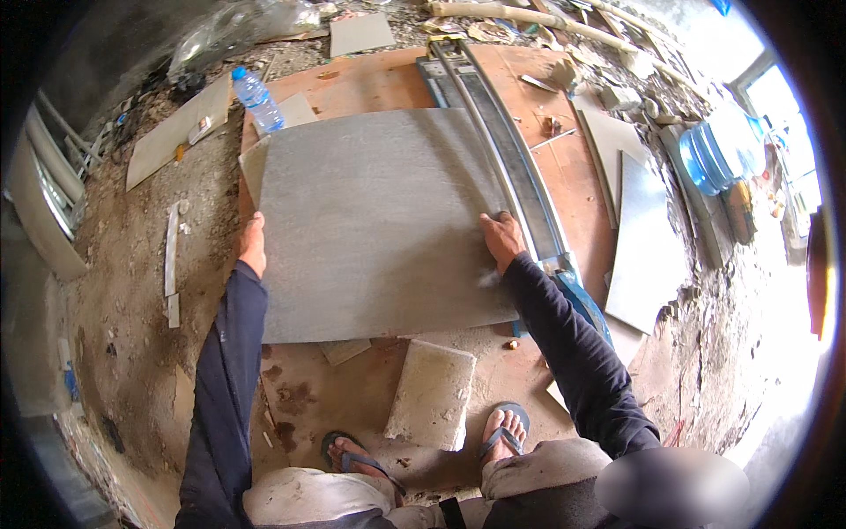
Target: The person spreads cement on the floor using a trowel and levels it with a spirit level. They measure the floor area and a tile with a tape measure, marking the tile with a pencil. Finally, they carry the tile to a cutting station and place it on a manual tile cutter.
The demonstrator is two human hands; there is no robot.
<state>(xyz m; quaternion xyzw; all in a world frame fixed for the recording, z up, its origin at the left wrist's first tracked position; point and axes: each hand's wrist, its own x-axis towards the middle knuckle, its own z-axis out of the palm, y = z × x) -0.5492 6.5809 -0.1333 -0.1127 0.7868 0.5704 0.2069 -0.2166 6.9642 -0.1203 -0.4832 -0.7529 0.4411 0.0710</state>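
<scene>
A large grey tile (370, 212) lies broadly flat in front of me, its right part along a manual tile cutter (520, 150) with a long metal rail. My left hand (253, 245) grips the tile's left edge, fingers partly hidden behind it. At the opposite edge, close beside the rail, my right hand (502, 240) is closed on the tile with its fingertips bent over. Under the tile and cutter is an orange-brown board (379, 86). A blue handle end (582, 304) of the cutter shows beyond my right forearm.
A rough pale block (432, 395) sits between my sandalled feet. Past the tile's far left corner stands a water bottle (257, 101). Cut tile pieces (648, 247) lie at the right, near a large blue water jug (718, 152). Rubble and a long pole (520, 18) run along the back.
</scene>
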